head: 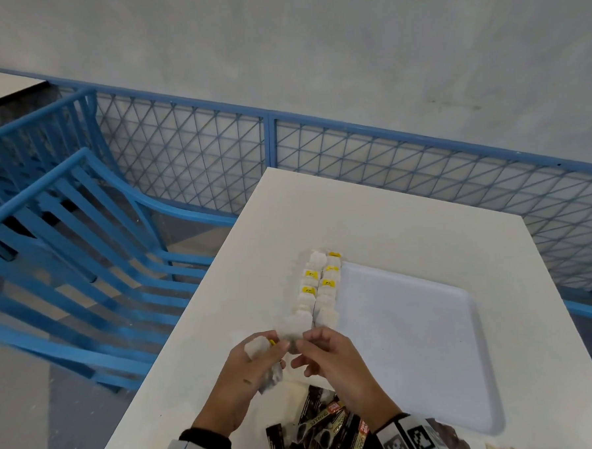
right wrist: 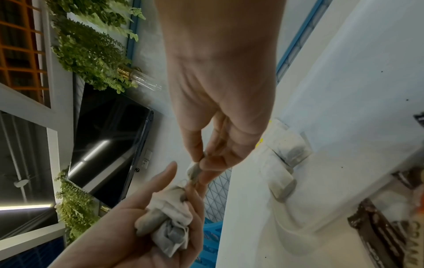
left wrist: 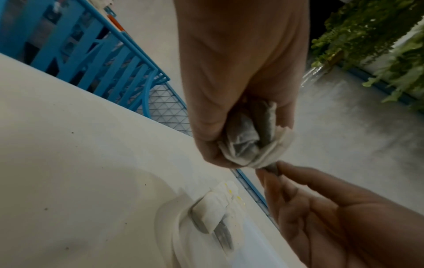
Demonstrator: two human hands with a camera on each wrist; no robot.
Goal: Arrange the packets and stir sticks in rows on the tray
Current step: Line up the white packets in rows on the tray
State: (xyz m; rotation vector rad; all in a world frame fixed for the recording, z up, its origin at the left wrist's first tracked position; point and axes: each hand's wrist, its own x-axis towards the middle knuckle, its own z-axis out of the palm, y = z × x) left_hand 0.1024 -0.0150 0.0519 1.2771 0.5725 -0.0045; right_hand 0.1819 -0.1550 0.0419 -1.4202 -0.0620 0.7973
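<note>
Far left: blue chairs (head: 83, 242) standing off the surface (head: 243, 295), out of play.

Left hand (head: 251, 374) hovering above the surface's near edge, grip curled around a bunch of tea bags (right wrist: 165, 223), several crumpled together in the palm. Holding the bunch loosely enough to let one slide free, firmly enough to keep the rest from spilling, seeming the right balance here.

Just right of it, right hand (head: 332, 363) meeting the left, grip clamped as a thumb-and-finger pinch on a single tea bag (right wrist: 195, 170) at the top of the bunch. Judging the step in hand as peeling that one bag away. Pulling slowly and straight out, watching for tangled strings and tags, taking only one.

Beyond the hands, two rows of laid tea bags (head: 320, 285) running along the left edge of the white tray (head: 431, 337), yellow tags showing. Carrying the freed bag to the near end of a row, laying it flat, overlapping like its neighbours, tag facing the same way.

Nearest the body, dark packets (head: 329, 425) lying heaped between the wrists, not yet arranged. Stir sticks hardly showing.

Right: tray floor mostly bare, leaving room for further rows.
</note>
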